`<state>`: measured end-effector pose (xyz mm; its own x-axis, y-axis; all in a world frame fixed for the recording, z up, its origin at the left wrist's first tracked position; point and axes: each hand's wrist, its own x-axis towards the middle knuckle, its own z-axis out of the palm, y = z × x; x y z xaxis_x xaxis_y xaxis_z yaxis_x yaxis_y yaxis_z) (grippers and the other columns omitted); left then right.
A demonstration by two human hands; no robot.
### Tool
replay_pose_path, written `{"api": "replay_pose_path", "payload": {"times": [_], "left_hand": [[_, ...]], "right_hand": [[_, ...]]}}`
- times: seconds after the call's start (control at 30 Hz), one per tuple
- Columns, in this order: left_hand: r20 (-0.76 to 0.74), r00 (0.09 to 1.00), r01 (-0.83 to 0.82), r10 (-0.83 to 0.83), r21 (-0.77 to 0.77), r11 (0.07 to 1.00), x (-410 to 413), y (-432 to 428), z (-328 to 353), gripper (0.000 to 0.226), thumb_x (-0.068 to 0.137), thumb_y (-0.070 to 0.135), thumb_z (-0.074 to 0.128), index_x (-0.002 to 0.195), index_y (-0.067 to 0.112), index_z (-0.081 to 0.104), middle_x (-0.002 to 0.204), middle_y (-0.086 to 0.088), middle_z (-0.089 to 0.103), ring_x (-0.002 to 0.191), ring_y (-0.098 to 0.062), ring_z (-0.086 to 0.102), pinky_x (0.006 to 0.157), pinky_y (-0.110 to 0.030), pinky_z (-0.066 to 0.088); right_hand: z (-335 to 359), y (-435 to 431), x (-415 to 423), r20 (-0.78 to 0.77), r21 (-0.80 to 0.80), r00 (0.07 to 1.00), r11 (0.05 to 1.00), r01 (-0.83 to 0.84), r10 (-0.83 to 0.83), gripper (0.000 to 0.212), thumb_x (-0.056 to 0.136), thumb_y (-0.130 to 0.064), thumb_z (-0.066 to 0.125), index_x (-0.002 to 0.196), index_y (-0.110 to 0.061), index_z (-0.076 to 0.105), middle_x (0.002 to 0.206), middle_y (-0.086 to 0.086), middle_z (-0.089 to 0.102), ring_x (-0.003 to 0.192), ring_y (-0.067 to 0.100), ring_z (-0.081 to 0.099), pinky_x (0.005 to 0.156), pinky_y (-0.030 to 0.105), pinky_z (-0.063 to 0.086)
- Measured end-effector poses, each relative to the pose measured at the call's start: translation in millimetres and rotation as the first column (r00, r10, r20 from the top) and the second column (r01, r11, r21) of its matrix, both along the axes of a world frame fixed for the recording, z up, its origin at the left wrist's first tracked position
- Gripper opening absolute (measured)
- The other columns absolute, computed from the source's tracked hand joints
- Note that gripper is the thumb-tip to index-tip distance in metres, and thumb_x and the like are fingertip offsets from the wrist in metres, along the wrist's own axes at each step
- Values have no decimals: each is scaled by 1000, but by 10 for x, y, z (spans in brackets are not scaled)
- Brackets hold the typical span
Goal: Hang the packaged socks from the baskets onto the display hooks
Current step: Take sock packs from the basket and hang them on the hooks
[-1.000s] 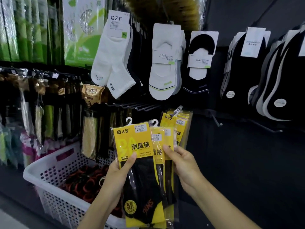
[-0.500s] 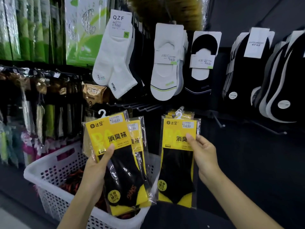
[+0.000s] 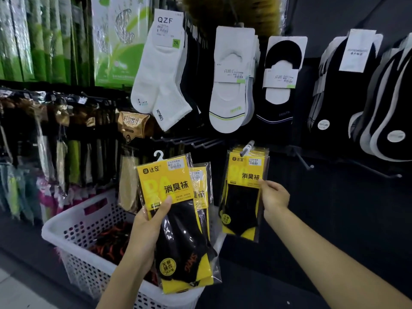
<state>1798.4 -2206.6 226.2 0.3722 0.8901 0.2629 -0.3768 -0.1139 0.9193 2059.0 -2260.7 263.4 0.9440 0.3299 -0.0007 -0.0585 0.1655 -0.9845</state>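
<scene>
My left hand (image 3: pixel 148 228) grips two yellow-and-black sock packs (image 3: pixel 178 221) by their left edge, holding them above the white basket (image 3: pixel 73 221). A white plastic hanger tops the front pack. My right hand (image 3: pixel 273 196) pinches the right edge of another yellow sock pack (image 3: pixel 243 192), which hangs on a display hook (image 3: pixel 248 148) in front of several like packs. More dark socks with orange lettering (image 3: pixel 111 241) lie inside the basket.
White and black socks (image 3: pixel 229 85) hang on the upper row. Bare hooks (image 3: pixel 303 160) stick out of the dark panel at the right. Bagged hosiery (image 3: pixel 44 141) crowds the left racks, and green boxes (image 3: pixel 116 41) stand above them.
My right hand took one pack from the stack, carried it up and right, and set it onto the hook. My left hand shifted left with the other two packs.
</scene>
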Motion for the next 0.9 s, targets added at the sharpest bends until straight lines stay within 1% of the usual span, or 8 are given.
{"api": "replay_pose_path", "payload": {"times": [0.1,0.2,0.27,0.37,0.5,0.6,0.7,0.9], "left_hand": [[-32,999,5,-6,-29,1000,31,4,-42,26,77,46,66,102,43,63,100,32,68,87,21,59,81,-18,36],[-40,999,30,-33,-70,997,103,-21,-63,21,78,44,66,98,43,60,88,39,66,77,27,56,87,-23,32],[-39,997,69,-73,-91,993,155,-80,-62,13,83,39,64,94,41,59,81,42,64,71,29,54,89,-23,31],[-55,984,163,-167,-80,983,203,-162,-61,21,82,38,64,102,36,64,97,29,70,85,18,61,80,-17,37],[-48,989,132,-137,-84,988,192,-188,-53,23,82,38,63,105,36,63,98,29,70,89,17,62,81,-18,39],[-20,998,52,-54,-79,995,112,-126,-47,30,77,44,63,106,36,66,105,25,69,92,15,61,84,-19,37],[16,1000,-4,5,-72,997,24,-60,-35,27,77,44,63,102,37,65,99,27,70,85,17,62,80,-19,37],[10,999,-45,45,-35,998,-9,12,-15,30,75,45,64,104,36,65,100,25,71,85,18,62,78,-18,37]], "right_hand": [[-79,-150,-88,98,-31,993,997,69,-65,31,89,-17,66,117,-9,59,117,7,62,95,15,56,69,18,44],[-98,-338,-344,187,17,951,967,-254,247,25,93,-27,58,113,-15,60,112,2,65,102,15,63,79,21,49],[-64,-458,-575,251,-45,824,856,-515,508,26,93,-35,53,113,-20,61,107,-1,71,99,13,67,80,22,54],[-38,-560,-792,276,-84,690,732,-677,670,23,93,-32,54,110,-20,64,99,-1,75,91,12,71,74,19,56],[-16,-668,-781,286,19,749,778,-628,598,13,92,-18,58,103,-17,66,93,2,76,83,12,73,62,17,55],[-3,-738,-661,353,45,800,845,-532,485,14,91,-18,59,104,-16,66,94,-2,76,87,9,72,64,13,53],[51,-762,-546,400,77,840,900,-429,367,11,91,-18,59,99,-18,67,91,-6,76,84,6,71,63,12,53],[207,-636,-422,460,88,844,931,-354,278,8,92,-18,60,93,-22,67,85,-10,75,81,3,71,61,12,52]]}}
